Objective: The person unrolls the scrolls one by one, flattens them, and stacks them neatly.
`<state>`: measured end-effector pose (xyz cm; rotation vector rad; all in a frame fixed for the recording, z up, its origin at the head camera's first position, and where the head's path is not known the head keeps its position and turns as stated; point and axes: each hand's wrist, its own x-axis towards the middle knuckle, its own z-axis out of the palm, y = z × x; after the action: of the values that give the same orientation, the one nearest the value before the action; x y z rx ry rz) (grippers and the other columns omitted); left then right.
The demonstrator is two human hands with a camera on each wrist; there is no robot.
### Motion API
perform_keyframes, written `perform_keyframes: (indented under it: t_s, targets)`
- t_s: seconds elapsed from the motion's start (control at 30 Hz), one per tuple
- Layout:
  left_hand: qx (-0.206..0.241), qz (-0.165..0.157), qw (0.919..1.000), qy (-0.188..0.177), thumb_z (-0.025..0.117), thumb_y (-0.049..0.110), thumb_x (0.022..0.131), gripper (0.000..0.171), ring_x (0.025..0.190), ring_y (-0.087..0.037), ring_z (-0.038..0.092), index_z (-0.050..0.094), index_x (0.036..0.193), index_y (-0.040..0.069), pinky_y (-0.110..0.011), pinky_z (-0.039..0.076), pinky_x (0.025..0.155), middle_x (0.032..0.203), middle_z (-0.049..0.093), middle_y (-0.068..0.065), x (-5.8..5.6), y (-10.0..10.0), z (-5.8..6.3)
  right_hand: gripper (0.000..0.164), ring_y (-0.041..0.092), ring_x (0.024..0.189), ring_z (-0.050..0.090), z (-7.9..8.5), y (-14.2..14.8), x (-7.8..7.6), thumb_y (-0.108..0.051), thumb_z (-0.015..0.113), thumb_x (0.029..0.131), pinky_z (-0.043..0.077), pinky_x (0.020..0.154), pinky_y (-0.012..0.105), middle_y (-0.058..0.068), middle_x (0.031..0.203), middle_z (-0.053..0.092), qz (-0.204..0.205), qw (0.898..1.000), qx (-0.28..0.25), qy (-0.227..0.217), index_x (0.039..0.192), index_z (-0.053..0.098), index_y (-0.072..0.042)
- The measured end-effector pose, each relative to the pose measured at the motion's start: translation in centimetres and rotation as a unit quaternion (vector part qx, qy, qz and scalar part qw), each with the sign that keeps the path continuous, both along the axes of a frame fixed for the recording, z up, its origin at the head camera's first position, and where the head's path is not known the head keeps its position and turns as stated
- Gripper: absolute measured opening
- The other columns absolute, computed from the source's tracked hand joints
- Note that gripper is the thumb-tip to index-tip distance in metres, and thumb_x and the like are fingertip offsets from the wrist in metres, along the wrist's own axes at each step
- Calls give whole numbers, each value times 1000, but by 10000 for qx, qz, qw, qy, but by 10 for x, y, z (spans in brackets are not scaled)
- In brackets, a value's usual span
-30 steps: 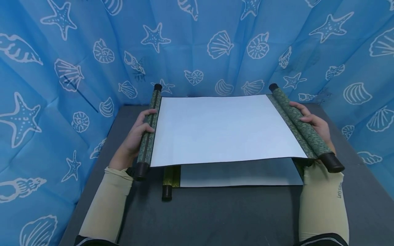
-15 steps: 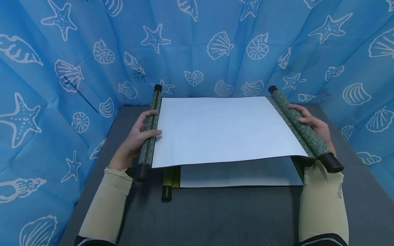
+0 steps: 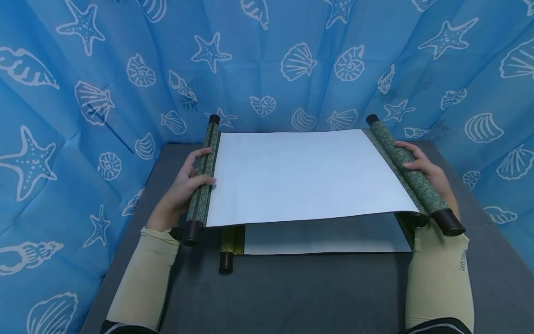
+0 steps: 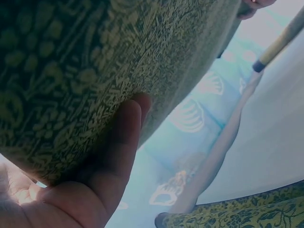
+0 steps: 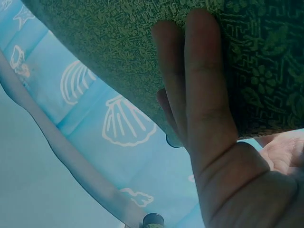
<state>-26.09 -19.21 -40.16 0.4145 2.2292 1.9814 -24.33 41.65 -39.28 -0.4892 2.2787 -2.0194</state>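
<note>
Stretched between my two hands is a hanging scroll (image 3: 308,176), its blank white sheet facing up and green patterned rollers with dark end knobs at both sides. My left hand (image 3: 177,192) grips the left roller, thumb lying over to the paper's edge. On the thicker right roller my right hand (image 3: 431,174) has its thumb on top. The left wrist view shows fingers (image 4: 126,137) against the patterned backing (image 4: 95,61); in the right wrist view, straight fingers (image 5: 204,71) support it from below. A second, unrolled scroll (image 3: 325,239) lies underneath, mostly hidden.
The second scroll's gold-green roller (image 3: 227,246) rests on the dark grey table (image 3: 292,297), its dark knob toward me. A blue curtain (image 3: 267,60) with white shell and starfish prints hangs behind the table and along both sides.
My left thumb has moved right, from the roller onto the paper's edge. The right hand and its roller have shifted very slightly; the lower scroll has stayed put.
</note>
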Motion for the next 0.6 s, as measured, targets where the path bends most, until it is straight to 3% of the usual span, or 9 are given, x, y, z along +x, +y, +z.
perform_keyframes:
  t_s: [0.07,0.13,0.2,0.27,0.37,0.6]
  targets:
    - [3,-6,9999,-113,60,4,100,75,151,-29,23,29,165,24,-59,27,114,173,11,-3,-1,0,0,56,2,157,13,0,0,2,-8,30,114,22,113,16,-9,173,13,68,9998,-131,-107,168,27,-24]
    - [71,15,9997,-232,56,4,101,74,126,-25,49,28,165,26,-49,41,105,163,29,-11,-1,-1,1,57,2,152,27,1,0,4,-7,26,115,33,109,16,-4,172,15,230,9979,-543,-253,169,25,-25]
    - [293,-2,9988,-395,50,2,102,73,100,-21,58,25,166,27,-40,52,90,149,41,-15,-1,-1,3,57,2,147,38,0,0,5,-4,20,115,41,105,17,-4,170,16,503,9926,-1063,-300,169,23,-23]
    - [533,1,9972,-527,46,1,101,73,88,-20,61,24,165,28,-36,57,78,135,48,-17,-1,-1,4,58,6,136,52,1,1,6,-2,15,114,50,99,21,-3,166,21,780,9819,-1678,-403,169,22,-21]
    - [795,-37,9947,-644,41,-1,100,73,101,-20,63,22,165,27,-32,59,78,137,47,-13,-1,-1,6,59,10,135,57,0,4,6,0,11,114,53,99,22,-3,166,18,1020,9719,-2082,-414,168,22,-19]
    - [934,-83,9924,-798,38,0,100,71,106,-21,60,22,163,29,-32,58,80,138,45,-12,-1,0,7,57,1,145,37,-1,8,5,0,17,115,42,105,16,-7,169,20,717,9890,-1293,-15,167,28,-20]
